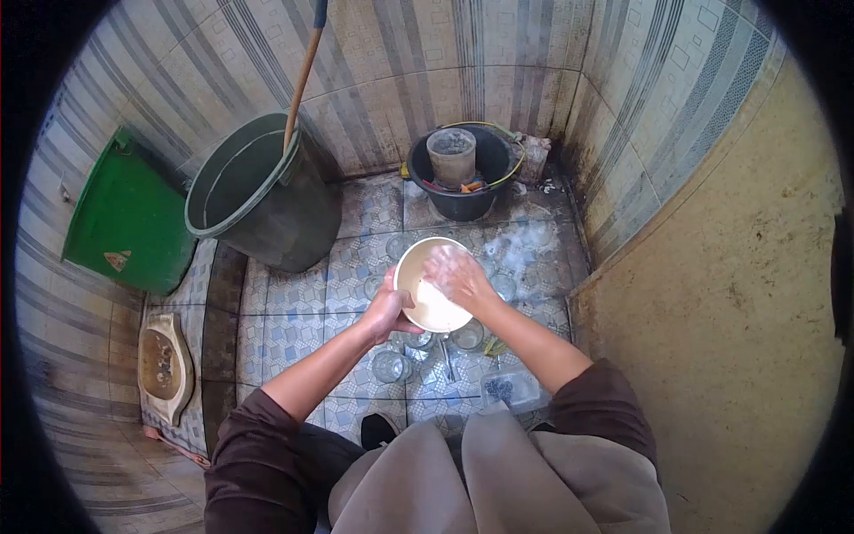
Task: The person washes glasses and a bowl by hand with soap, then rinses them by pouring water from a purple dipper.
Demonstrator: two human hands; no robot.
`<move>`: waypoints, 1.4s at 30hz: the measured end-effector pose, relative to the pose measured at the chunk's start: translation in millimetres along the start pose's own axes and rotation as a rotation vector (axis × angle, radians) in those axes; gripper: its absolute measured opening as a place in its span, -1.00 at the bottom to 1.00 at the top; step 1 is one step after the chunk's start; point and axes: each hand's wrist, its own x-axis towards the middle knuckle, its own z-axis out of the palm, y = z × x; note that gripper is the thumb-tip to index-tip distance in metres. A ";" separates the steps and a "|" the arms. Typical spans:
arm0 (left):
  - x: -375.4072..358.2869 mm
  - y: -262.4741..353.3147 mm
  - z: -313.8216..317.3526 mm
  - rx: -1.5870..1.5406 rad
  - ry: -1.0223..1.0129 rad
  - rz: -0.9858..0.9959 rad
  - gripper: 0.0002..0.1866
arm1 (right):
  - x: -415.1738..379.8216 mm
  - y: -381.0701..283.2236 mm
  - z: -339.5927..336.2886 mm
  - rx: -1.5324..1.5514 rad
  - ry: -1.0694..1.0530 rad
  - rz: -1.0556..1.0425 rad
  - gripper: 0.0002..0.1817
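Note:
My left hand (388,313) grips a cream-coloured bowl (436,311) by its left side, with the thumb over the rim. The bowl is tilted so that its inside faces me. Inside it, my right hand (455,274) presses against the wall with its fingers bunched and covered in white suds. Whatever those fingers hold, if anything, is hidden by foam and blur. Below the bowl, drinking glasses (390,366) and spoons (447,358) are on the tiled floor, along with a clear plastic container (514,389) with something dark in it.
A large dark bin (307,214) with a wooden stick (304,89) stands left, beside a green lid (133,218). At the back is a black bucket (463,206) holding a grey container (452,165). Foam (520,245) lies right; a squat toilet (181,374) is at far left.

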 end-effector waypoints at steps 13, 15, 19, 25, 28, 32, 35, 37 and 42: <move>0.6 -8.0 6.0 -0.001 0.081 0.185 -0.47 | 10.8 -60.6 -0.1 1.551 0.141 0.752 -0.71; 2.7 -10.0 -4.0 0.008 0.126 0.161 -0.48 | 3.1 -41.5 -9.3 0.595 -0.294 0.135 -0.71; 0.3 -5.9 -0.1 0.082 0.109 0.153 -0.46 | 1.0 -14.2 -6.3 0.004 0.077 0.046 -0.73; 8.5 0.6 -3.9 -0.062 0.057 0.157 -0.49 | -5.3 -28.3 -23.6 -0.030 0.211 0.194 -0.70; 17.5 -2.9 10.1 -0.014 0.105 0.214 -0.51 | -0.4 -33.7 -22.2 0.131 -0.020 0.205 -0.74; 21.6 6.5 33.0 -0.067 0.025 0.206 -0.54 | 6.1 -2.1 -20.2 0.300 0.388 0.166 -0.78; 42.7 17.3 61.2 -0.157 -0.061 0.219 -0.54 | 5.6 21.3 -32.1 -0.076 0.562 0.393 -0.75; 61.2 8.9 87.5 -0.190 0.091 0.375 -0.53 | -6.5 26.4 -45.4 0.124 0.125 0.592 -0.76; 113.3 -40.0 119.0 0.205 0.301 0.821 -0.31 | -85.7 80.6 -18.7 0.920 0.018 0.913 -0.55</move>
